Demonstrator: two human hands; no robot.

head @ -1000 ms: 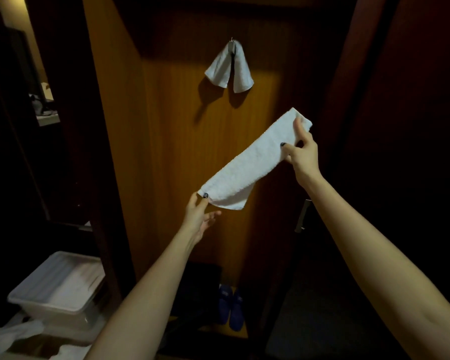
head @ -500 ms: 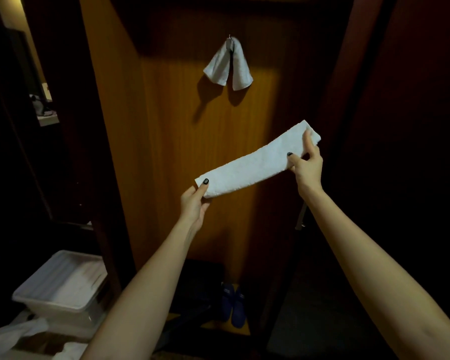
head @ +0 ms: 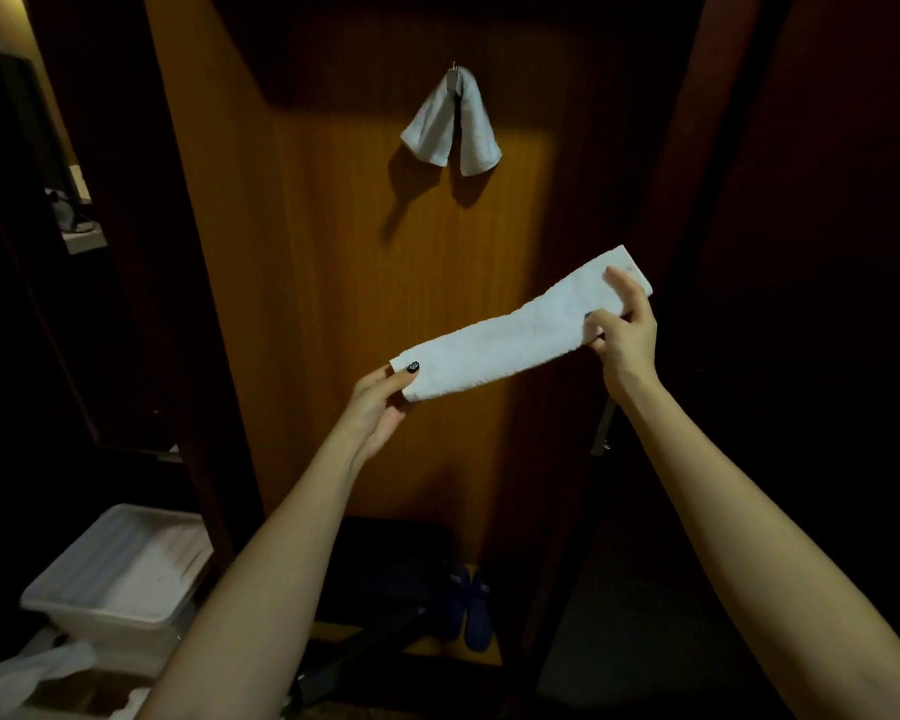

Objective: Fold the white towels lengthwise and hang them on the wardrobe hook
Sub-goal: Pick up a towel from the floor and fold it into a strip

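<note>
A white towel [head: 510, 337], folded into a long narrow strip, is stretched between my hands in front of the wooden wardrobe panel [head: 333, 262]. My left hand [head: 380, 405] pinches its lower left end with thumb on top. My right hand [head: 622, 330] grips its upper right end. Above, another white towel [head: 450, 124] hangs draped over the metal hook [head: 454, 77], both ends pointing down.
A white plastic tub [head: 118, 574] sits on the floor at lower left, with white cloth [head: 17, 672] in front of it. Dark blue slippers [head: 468, 608] lie at the wardrobe's bottom. A metal door handle [head: 605, 426] is right of the panel.
The strip has levelled out: my right hand came down and to the right, my left hand rose a little. Both hands kept hold of the towel's ends.
</note>
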